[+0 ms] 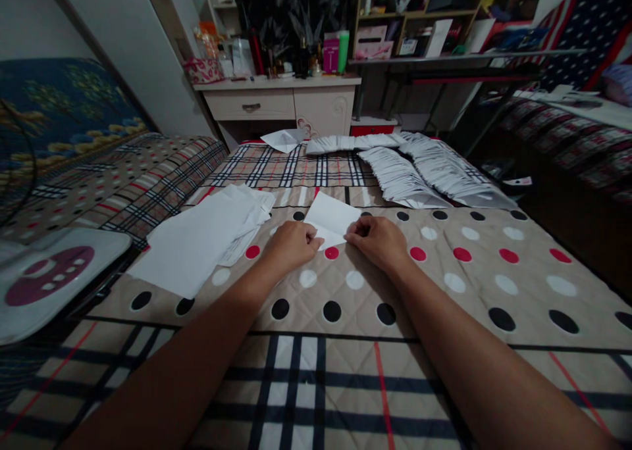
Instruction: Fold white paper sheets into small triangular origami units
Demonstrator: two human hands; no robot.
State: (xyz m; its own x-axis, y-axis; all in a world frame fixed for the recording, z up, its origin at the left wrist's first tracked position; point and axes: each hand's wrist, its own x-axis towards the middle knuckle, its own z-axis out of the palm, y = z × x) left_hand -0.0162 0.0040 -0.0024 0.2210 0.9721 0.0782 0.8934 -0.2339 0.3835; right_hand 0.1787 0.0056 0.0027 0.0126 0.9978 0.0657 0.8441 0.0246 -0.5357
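A small white sheet of paper (333,214), with a crease across its lower part, lies tilted on the patterned bedspread. My left hand (295,245) pinches its lower left edge between thumb and fingers. At its lower right corner, my right hand (379,239) grips the paper the same way. To the left of my left hand spreads a loose stack of white sheets (197,236), some with faint print. Beyond my hands, rows of folded white papers (402,177) stand packed closely together.
A single folded paper (284,139) rests near the bed's far edge. On the left sits a white and purple plastic object (54,279). Behind the bed stand a white dresser (271,101) crowded with bottles and a desk (444,56) with shelves.
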